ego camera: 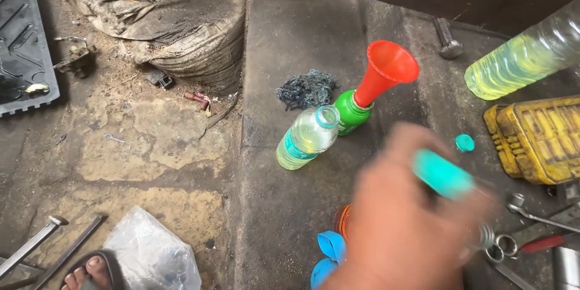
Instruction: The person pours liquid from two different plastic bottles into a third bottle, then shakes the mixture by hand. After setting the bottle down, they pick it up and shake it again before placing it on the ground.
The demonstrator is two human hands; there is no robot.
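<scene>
My left hand (pixel 405 217) is blurred low in the middle-right, closed around a teal-handled tool (pixel 443 174) with a metal end. Just beyond it stand a clear bottle of pale yellow liquid (pixel 307 138) without a cap and a green bottle (pixel 350 113) with a red funnel (pixel 386 69) stuck in its neck. A teal cap (pixel 464 142) lies on the ground to the right of them. A larger clear bottle of yellow liquid (pixel 525 54) hangs tilted at the top right, running out of frame. My right hand is not visible.
A yellow plastic case (pixel 541 136) lies at the right, with wrenches (pixel 531 211) and a hammer (pixel 448 39) nearby. Blue and orange plastic pieces (pixel 331 251) sit by my wrist. A dark rag (pixel 308 87), a sack (pixel 193 42), a plastic bag (pixel 151 254) and my sandalled foot (pixel 90 272) are on the left.
</scene>
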